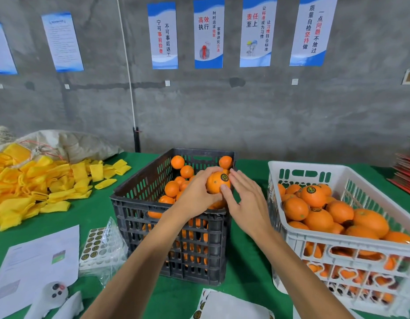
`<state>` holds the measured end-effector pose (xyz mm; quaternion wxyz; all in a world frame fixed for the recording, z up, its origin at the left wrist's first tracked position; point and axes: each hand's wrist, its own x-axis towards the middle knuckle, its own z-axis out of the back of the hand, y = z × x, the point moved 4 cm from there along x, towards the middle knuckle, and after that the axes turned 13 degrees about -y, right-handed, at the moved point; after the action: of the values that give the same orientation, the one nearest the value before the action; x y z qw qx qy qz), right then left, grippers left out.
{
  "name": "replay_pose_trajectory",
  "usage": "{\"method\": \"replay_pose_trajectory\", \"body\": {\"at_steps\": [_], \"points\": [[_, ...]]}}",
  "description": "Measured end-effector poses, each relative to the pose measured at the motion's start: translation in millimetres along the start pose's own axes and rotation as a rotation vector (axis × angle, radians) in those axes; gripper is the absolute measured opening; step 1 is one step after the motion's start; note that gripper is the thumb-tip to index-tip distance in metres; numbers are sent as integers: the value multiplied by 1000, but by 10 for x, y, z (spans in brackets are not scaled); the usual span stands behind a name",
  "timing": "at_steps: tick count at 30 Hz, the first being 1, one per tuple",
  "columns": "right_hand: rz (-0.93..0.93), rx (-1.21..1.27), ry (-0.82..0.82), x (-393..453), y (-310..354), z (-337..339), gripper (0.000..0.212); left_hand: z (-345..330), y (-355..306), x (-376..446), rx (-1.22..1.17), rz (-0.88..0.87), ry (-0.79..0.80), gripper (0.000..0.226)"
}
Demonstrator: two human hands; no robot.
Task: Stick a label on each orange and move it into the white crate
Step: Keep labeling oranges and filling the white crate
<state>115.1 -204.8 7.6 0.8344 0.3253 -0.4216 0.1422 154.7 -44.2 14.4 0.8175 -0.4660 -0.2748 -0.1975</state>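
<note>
My left hand (pixel 196 188) grips one orange (pixel 216 184) above the black crate (pixel 167 226), fingers curled round its left side. A round dark label (pixel 225 177) sits on the orange's upper right face. My right hand (pixel 244 199) is held with fingers straight; its thumb touches the orange's lower right side, and the fingertips lie just beside the label. More unlabelled oranges lie in the black crate below. The white crate (pixel 337 245), to the right on the green table (pixel 89 210), holds labelled oranges. A label sheet (pixel 96 246) lies left of the black crate.
</note>
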Motion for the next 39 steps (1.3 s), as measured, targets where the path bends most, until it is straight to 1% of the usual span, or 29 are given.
{"method": "replay_pose_trajectory", "body": {"at_steps": [2, 3, 5, 6, 8, 9, 11, 12, 15, 17, 18, 19, 21, 22, 24, 25, 28, 30, 32, 34, 36, 39], "points": [[-58, 15, -7, 69, 1, 67, 66, -76, -117, 72, 0, -13, -2, 71], [-129, 49, -34, 121, -17, 131, 70, -142, -199, 125, 12, -32, 3, 76], [-270, 129, -102, 237, -121, 301, 74, -339, -409, 248, 31, -75, 48, 88], [-289, 132, -138, 299, -203, 406, 75, -458, -523, 307, 1, -75, 88, 94], [-214, 16, -221, 402, -385, 667, 71, -689, -719, 416, -104, -42, 182, 99], [-157, -77, -266, 436, -487, 803, 67, -775, -773, 480, -116, -36, 213, 100], [-94, -260, -328, 487, -742, 1035, 62, -845, -748, 628, -20, -36, 251, 100], [-91, -334, -322, 518, -876, 1110, 61, -816, -673, 701, 45, -19, 259, 99], [-124, -477, -199, 635, -1183, 1147, 60, -509, -238, 890, 250, 79, 208, 94], [-103, -455, -147, 700, -1179, 1018, 61, -176, 193, 939, 456, 176, 207, 90], [-79, -410, -133, 733, -1116, 907, 61, 12, 434, 944, 539, 270, 248, 91], [-57, -358, -116, 760, -1022, 775, 59, 199, 668, 935, 584, 405, 319, 94], [-18, -251, -81, 821, -747, 428, 56, 546, 1028, 859, 613, 682, 492, 103], [-8, -196, -61, 831, -608, 275, 55, 654, 1133, 811, 652, 778, 583, 105], [22, -89, 1, 867, -297, -147, 52, 827, 1311, 762, 737, 883, 718, 105], [47, -63, 51, 889, -153, -369, 52, 851, 1388, 777, 728, 907, 744, 105], [128, -70, 235, 941, 134, -987, 50, 801, 1583, 872, 699, 913, 726, 105], [119, -111, 342, 969, 141, -1269, 52, 696, 1678, 1003, 741, 840, 715, 103], [99, -184, 438, 967, 54, -1419, 54, 588, 1793, 1145, 788, 779, 674, 105], [68, -195, 468, 948, -48, -1477, 51, 481, 1943, 1225, 827, 765, 673, 109], [53, -171, 453, 925, -94, -1491, 45, 381, 2122, 1239, 914, 775, 723, 111], [50, -159, 455, 913, -89, -1497, 39, 236, 2268, 1259, 1015, 715, 761, 100]]}}
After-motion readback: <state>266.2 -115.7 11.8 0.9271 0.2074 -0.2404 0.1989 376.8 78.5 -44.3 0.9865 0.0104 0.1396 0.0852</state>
